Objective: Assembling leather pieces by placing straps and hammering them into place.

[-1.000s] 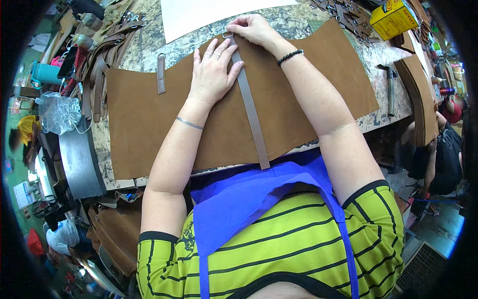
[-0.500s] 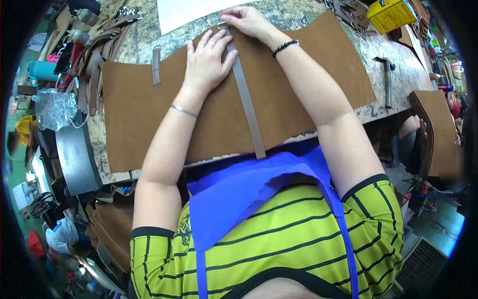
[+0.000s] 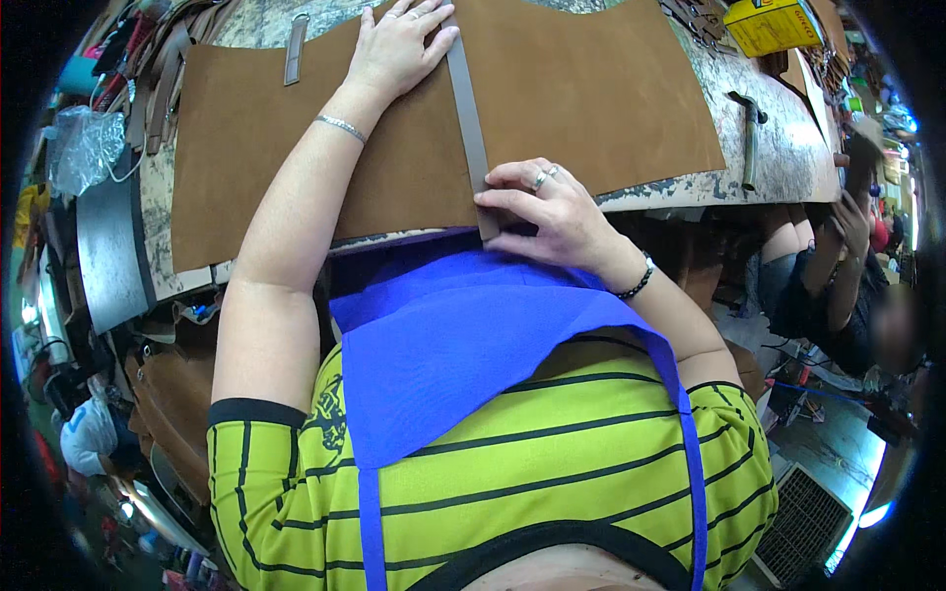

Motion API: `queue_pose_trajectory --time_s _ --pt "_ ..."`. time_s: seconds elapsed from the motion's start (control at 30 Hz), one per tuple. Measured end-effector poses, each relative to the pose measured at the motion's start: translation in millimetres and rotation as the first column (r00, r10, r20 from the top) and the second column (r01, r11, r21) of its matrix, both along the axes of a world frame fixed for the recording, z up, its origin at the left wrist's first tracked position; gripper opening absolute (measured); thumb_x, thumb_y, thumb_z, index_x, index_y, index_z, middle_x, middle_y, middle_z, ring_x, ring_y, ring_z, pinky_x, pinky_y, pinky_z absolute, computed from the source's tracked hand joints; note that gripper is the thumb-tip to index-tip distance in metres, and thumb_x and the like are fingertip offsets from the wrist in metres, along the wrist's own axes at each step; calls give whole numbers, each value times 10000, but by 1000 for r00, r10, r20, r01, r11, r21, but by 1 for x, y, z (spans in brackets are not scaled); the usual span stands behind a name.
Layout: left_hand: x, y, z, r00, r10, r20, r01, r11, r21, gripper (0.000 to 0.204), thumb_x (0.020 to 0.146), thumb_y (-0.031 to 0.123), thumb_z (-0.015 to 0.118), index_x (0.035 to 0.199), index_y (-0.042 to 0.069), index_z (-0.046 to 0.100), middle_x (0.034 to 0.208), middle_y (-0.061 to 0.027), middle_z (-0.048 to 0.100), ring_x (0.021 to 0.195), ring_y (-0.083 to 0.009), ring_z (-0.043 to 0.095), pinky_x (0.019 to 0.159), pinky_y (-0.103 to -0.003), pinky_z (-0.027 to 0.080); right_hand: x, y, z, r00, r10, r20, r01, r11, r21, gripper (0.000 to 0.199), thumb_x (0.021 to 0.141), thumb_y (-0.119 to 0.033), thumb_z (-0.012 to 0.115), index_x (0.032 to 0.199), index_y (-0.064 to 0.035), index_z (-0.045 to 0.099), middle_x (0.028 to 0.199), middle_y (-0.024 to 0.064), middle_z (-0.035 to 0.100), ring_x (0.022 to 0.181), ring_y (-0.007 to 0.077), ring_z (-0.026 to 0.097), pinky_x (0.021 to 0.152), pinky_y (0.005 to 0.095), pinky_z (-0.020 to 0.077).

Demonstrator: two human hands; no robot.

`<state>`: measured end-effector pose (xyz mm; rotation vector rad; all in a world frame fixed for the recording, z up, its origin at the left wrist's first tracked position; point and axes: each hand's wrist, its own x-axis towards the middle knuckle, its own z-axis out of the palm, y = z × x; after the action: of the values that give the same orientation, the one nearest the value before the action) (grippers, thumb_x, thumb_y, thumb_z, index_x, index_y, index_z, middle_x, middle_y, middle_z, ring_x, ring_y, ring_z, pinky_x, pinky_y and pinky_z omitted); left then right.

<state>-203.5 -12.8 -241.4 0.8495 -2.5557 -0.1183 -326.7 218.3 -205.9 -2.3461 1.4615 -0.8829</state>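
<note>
The long grey leather strip lies along the broad brown suede sheet on the counter. Left hand, flat and open, presses at twelve o'clock; right hand pinches its six o'clock end. Uneven pressure could skew it.

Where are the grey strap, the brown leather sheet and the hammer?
Grey strap (image 3: 468, 108), head view, middle of its length.
Leather sheet (image 3: 591, 98), head view, bare part right of the strap.
Hammer (image 3: 751, 138), head view, on its handle.

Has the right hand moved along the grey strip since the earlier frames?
Yes. The right hand went from the far end of the grey strip to its near end, at the brown leather sheet's near edge.
</note>
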Motion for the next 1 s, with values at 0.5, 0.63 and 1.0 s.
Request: queue_pose_trajectory --time_s 0.5,0.63,1.0 --pt "1 -4 -5 999 23 -29 -22 998 59 415 905 373 456 1199 107 577 1330 -91 493 1261 -301 404 1020 -594 250 16 16 9 997 -63 -37 53 974 -221 147 731 -107 691 876 -103 666 807 21 628 710 177 598 604 303 478" --pt "1 -4 -5 1000 20 -17 -19 998 64 415 904 372 458 1199 106 577 1328 -96 494 1262 -301 403 1014 -589 258 18 19 -3 995 -63 -73 51 985 -166 118 755 -131 677 868 -101 662 812 23 633 727 180 605 630 309 480" --pt "4 -6 -7 1000 15 -23 -13 998 60 419 904 369 458 1199 96 575 1339 -92 485 1265 -303 398 1011 -566 272 17 11 2 999 -36 -29 34 998 -58 187 728 -174 734 870 -78 659 831 47 616 746 215 601 649 336 484"
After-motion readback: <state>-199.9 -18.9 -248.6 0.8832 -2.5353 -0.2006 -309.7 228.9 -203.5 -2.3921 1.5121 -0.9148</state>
